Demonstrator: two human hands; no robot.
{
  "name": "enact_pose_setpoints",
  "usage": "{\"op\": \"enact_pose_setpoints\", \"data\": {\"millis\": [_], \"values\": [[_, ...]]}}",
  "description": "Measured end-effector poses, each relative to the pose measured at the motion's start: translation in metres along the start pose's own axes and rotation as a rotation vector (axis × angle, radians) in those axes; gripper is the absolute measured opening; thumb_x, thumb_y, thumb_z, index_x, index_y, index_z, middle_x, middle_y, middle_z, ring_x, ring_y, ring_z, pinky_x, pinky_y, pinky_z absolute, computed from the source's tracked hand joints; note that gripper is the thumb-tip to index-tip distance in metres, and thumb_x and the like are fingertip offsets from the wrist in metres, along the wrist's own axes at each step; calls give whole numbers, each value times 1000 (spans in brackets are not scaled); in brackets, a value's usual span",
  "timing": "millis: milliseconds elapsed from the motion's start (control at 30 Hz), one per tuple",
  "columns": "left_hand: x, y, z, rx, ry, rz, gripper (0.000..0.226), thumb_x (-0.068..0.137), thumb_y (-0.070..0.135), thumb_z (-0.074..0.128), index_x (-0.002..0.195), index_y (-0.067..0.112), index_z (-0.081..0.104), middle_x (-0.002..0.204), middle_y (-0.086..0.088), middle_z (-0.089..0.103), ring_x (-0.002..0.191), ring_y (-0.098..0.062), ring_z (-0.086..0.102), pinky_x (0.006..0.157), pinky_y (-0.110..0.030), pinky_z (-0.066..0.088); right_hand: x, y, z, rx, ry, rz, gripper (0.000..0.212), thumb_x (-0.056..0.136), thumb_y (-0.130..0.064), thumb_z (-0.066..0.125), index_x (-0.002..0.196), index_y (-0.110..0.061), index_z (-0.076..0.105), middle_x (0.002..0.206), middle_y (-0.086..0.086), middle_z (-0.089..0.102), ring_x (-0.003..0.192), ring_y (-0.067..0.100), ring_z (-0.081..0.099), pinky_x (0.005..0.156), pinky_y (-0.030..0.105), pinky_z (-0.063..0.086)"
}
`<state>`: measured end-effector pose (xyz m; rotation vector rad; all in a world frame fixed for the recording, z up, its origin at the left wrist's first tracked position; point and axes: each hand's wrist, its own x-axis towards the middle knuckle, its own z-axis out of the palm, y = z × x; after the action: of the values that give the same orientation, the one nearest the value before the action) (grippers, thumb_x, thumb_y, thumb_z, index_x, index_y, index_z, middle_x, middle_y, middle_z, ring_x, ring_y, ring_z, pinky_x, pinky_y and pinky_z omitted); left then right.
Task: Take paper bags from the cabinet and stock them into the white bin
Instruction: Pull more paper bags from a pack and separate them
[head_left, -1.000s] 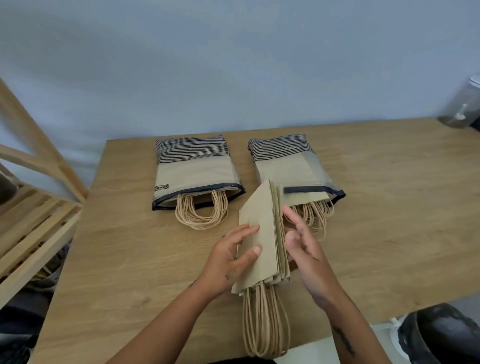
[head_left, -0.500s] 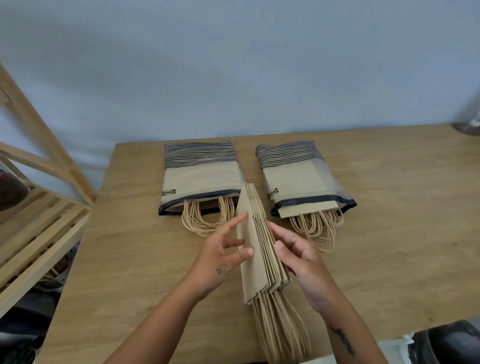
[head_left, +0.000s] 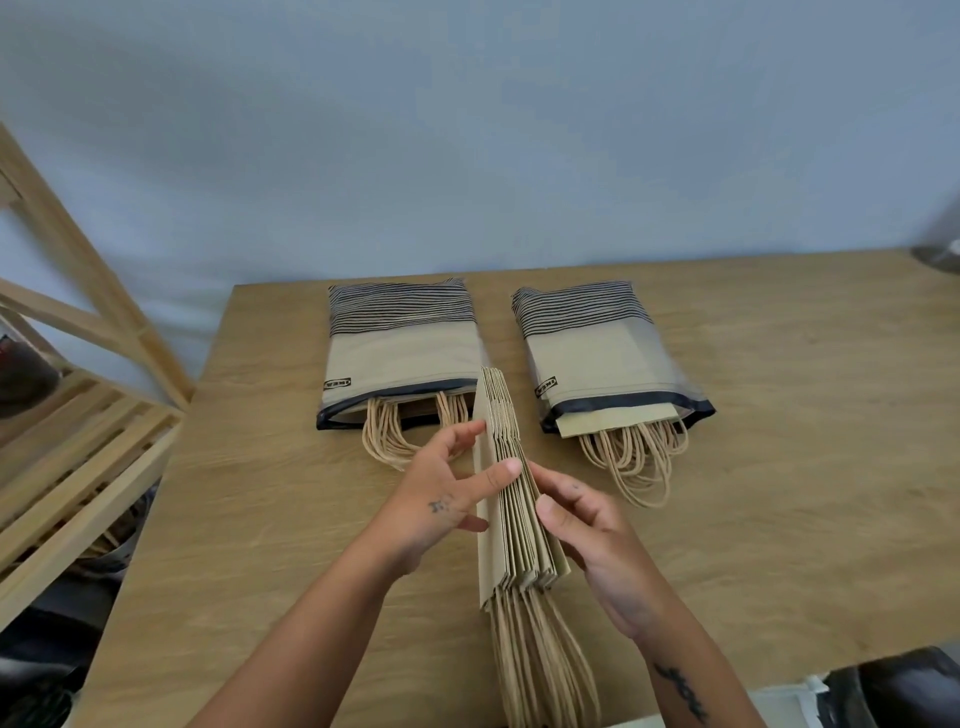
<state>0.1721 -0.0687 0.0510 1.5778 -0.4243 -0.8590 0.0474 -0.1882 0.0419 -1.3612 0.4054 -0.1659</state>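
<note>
A stack of several folded brown paper bags (head_left: 514, 525) stands on its long edge on the wooden table (head_left: 779, 441), twine handles trailing toward me. My left hand (head_left: 441, 499) presses its left face, thumb over the top edges. My right hand (head_left: 592, 530) holds its right side. Two clear plastic packs lie flat farther back: the left pack (head_left: 400, 353) and the right pack (head_left: 597, 358), both filled with paper bags whose handles stick out of the open ends. No white bin is in sight.
A slatted wooden shelf unit (head_left: 78, 457) stands at the left of the table. A dark object (head_left: 893, 691) sits low at the bottom right, and a grey object (head_left: 940, 254) pokes in at the table's far right edge. A blue-grey wall runs behind.
The stack has been tipped from leaning flat to standing on edge and turned straighter between both hands. The camera view has dropped and shifted slightly.
</note>
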Motion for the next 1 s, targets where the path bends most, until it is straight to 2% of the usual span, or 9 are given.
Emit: {"op": "enact_pose_setpoints", "data": {"millis": [167, 333, 467, 567, 633, 733, 800, 900, 1000], "values": [[0, 2, 3, -51, 20, -66, 88, 52, 44, 77, 132, 25, 45, 134, 3, 45, 106, -13, 58, 70, -40, 60, -1, 1, -1, 17, -17, 12, 39, 77, -19, 58, 115, -22, 60, 107, -6, 72, 102, 7, 66, 81, 18, 52], [-1, 4, 5, -79, 53, -83, 63, 72, 24, 75, 128, 26, 45, 129, 5, 49, 99, -11, 60, 70, -38, 59, -3, 2, -2, 70, -25, 4, 35, 78, -16, 55, 111, -20, 62, 105, -7, 73, 101, 7, 66, 80, 18, 52], [-1, 2, 7, -116, 81, -93, 57, 75, 20, 73, 126, 26, 47, 129, 4, 50, 98, -12, 62, 70, -40, 58, -4, 2, -3, 123, -29, 9, 34, 77, -16, 54, 109, -20, 63, 103, -4, 74, 97, 8, 68, 78, 19, 54], [-1, 1, 6, -133, 88, -97, 57, 74, 21, 74, 124, 27, 48, 131, 2, 49, 104, -16, 60, 62, -34, 56, -5, 1, -3, 132, -1, -6, 33, 82, -11, 51, 111, -23, 61, 103, -5, 74, 94, 8, 69, 75, 20, 55], [-1, 0, 5, -132, 87, -99, 55, 73, 22, 74, 121, 29, 49, 133, 2, 48, 109, -19, 57, 57, -29, 54, -5, 2, -4, 114, 55, -34, 37, 87, -2, 47, 119, -21, 56, 99, -5, 74, 93, 9, 68, 79, 24, 56], [-1, -1, 5, -139, 94, -102, 55, 73, 22, 74, 122, 30, 49, 133, 1, 48, 111, -19, 56, 55, -26, 52, -6, 4, -6, 65, 129, -96, 41, 88, 4, 46, 122, -20, 51, 102, 7, 72, 97, 19, 66, 91, 34, 50], [-1, 0, 5, -145, 90, -105, 56, 74, 21, 73, 123, 29, 48, 134, 1, 48, 110, -19, 56, 54, -26, 52, -7, 4, -6, 19, 142, -138, 42, 89, 7, 45, 119, -22, 52, 107, 1, 72, 102, 13, 64, 90, 25, 51], [-3, 1, 6, -149, 82, -103, 52, 75, 21, 73, 118, 32, 47, 133, 2, 47, 106, -15, 57, 53, -22, 51, -9, -1, -4, -112, 122, -199, 44, 91, 9, 41, 112, -26, 58, 111, -24, 67, 110, -7, 57, 89, 7, 42], [-3, 2, 6, -158, 75, -103, 52, 73, 22, 73, 116, 34, 47, 132, 1, 46, 108, -16, 56, 53, -23, 52, -10, -2, -4, -213, 95, -216, 46, 93, 8, 39, 105, -28, 64, 112, -25, 66, 114, -8, 53, 93, 4, 37]]}}
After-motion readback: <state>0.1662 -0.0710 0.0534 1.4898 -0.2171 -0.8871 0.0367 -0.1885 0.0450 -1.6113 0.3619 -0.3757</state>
